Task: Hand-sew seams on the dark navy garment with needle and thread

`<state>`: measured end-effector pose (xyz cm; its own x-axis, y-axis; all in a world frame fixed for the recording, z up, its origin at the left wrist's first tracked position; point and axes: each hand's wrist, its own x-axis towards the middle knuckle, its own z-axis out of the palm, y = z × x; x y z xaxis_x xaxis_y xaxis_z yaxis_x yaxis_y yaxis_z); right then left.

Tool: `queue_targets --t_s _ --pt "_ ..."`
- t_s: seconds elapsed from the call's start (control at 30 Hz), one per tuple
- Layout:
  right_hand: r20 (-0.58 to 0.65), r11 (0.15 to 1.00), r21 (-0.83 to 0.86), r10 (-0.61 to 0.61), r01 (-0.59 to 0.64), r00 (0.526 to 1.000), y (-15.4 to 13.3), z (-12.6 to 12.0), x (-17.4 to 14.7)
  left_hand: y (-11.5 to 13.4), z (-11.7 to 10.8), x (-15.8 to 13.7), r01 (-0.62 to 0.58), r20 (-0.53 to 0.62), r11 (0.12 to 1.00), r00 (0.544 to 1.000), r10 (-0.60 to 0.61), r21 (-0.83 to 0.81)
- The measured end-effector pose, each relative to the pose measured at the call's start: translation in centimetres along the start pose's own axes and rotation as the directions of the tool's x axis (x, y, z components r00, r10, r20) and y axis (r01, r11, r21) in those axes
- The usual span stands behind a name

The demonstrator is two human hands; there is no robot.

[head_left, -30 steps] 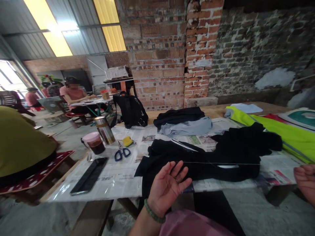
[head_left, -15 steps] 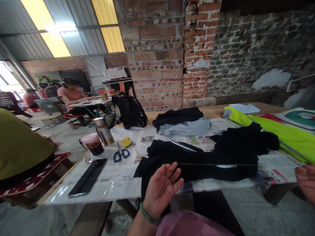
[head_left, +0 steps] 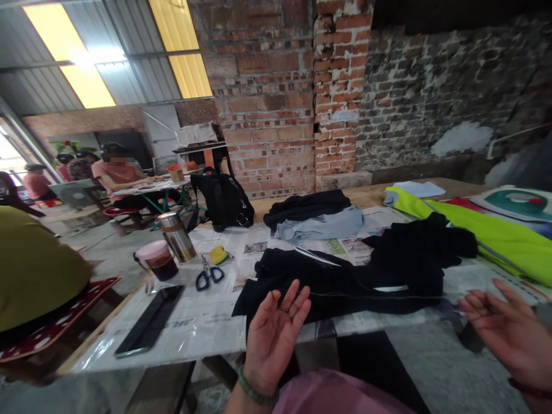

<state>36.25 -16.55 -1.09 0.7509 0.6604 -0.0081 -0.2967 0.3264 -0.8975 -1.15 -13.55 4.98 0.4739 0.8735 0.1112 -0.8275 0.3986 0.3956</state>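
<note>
Left hand: [head_left: 273, 333] palm up in front of the black cloth; thumb and first finger tips meet, pinching the thin thread.
Right hand: [head_left: 502, 330] palm up, fingers bent, past the right end of the black cloth; I cannot tell if it has hold of anything.
Thread: [head_left: 345, 295] goes sideways from the left fingertips, across the front of the black cloth, toward the right hand; its right end is too faint to see.
Nearer hand: the left one, for both thread and cloth.
Black cloth: [head_left: 336, 282] on the table just beyond the left hand, its long way going left to right, like the thread.
What changed: half a second ago only a bit of the right hand showed at the edge; now most of it shows, closer to the left hand. The black cloth looks the same.
Phone and scissors: the phone [head_left: 150, 322] and the blue scissors [head_left: 210, 278] lie left of the cloth.
Farther back: a grey cloth [head_left: 319, 223], then a black bag [head_left: 226, 201].
</note>
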Motion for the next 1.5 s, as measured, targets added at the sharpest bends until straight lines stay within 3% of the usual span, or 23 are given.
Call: queue_targets --t_s 0.13,0.2,0.27,0.3,0.37,0.47,0.53,0.6,0.77,0.87,0.97,1.07,1.17,1.27,1.37,1.5 --pt "0.163 0.996 0.048 0.065 -0.074 0.985 0.8 2.3 -3.4 -0.7 0.9 0.0 0.047 -0.018 0.999 0.999 -0.046 0.009" --pt "0.244 0.999 -0.052 0.004 0.009 0.97 0.8 4.0 -5.6 -1.2 1.4 0.1 0.066 -0.035 0.998 0.997 -0.066 0.013" --pt "0.388 0.964 -0.204 -0.082 0.172 0.918 0.4 6.0 -7.8 -1.6 1.9 0.2 0.082 -0.05 0.996 0.995 -0.081 0.022" --pt "0.482 0.918 -0.261 -0.144 0.299 0.864 0.0 7.1 -8.8 -1.8 2.1 0.3 0.087 -0.057 0.996 0.995 -0.085 0.028" --pt "0.655 0.787 -0.271 -0.271 0.554 0.705 -0.7 9.2 -10.5 -2.1 2.5 0.4 0.093 -0.066 0.995 0.994 -0.09 0.044" --pt "0.812 0.623 -0.175 -0.346 0.762 0.469 -1.7 12.0 -12.2 -2.3 2.8 0.4 0.099 -0.073 0.993 0.993 -0.093 0.071" --pt "0.856 0.58 -0.123 -0.348 0.805 0.382 -1.8 13.3 -12.7 -2.5 3.0 0.2 0.098 -0.075 0.991 0.993 -0.092 0.089" --pt "0.875 0.567 -0.11 -0.335 0.817 0.35 -1.7 14.0 -13.1 -2.6 3.1 0.0 0.094 -0.086 0.99 0.993 -0.085 0.105" --pt "0.903 0.595 -0.165 -0.23 0.787 0.363 -1.0 13.9 -13.8 -3.2 3.0 -0.7 0.092 -0.12 0.985 0.99 -0.074 0.144" --pt "0.89 0.654 -0.26 -0.124 0.711 0.44 -0.7 13.6 -13.9 -3.5 3.0 -0.8 0.098 -0.119 0.984 0.99 -0.081 0.151" --pt "0.83 0.782 -0.348 0.001 0.516 0.558 -0.4 13.5 -13.8 -3.7 2.8 -0.8 0.116 -0.113 0.984 0.988 -0.102 0.133" --pt "0.764 0.92 -0.35 0.171 0.176 0.622 0.0 13.6 -13.6 -3.7 2.5 -0.9 0.136 -0.106 0.985 0.987 -0.125 0.104" --pt "0.725 0.954 -0.256 0.296 -0.156 0.622 0.6 13.6 -13.4 -3.6 2.1 -1.0 0.143 -0.102 0.986 0.986 -0.134 0.083" --pt "0.698 0.912 -0.174 0.381 -0.372 0.607 1.0 13.5 -13.2 -3.5 1.7 -1.1 0.151 -0.108 0.986 0.984 -0.143 0.071" --pt "0.683 0.869 -0.12 0.423 -0.48 0.595 1.1 13.4 -12.8 -3.5 1.5 -1.1 0.163 -0.126 0.984 0.98 -0.154 0.07" --pt "0.679 0.855 -0.051 0.408 -0.516 0.61 1.2 13.2 -12.1 -3.3 1.2 -1.4 0.159 -0.206 0.982 0.969 -0.136 0.103"
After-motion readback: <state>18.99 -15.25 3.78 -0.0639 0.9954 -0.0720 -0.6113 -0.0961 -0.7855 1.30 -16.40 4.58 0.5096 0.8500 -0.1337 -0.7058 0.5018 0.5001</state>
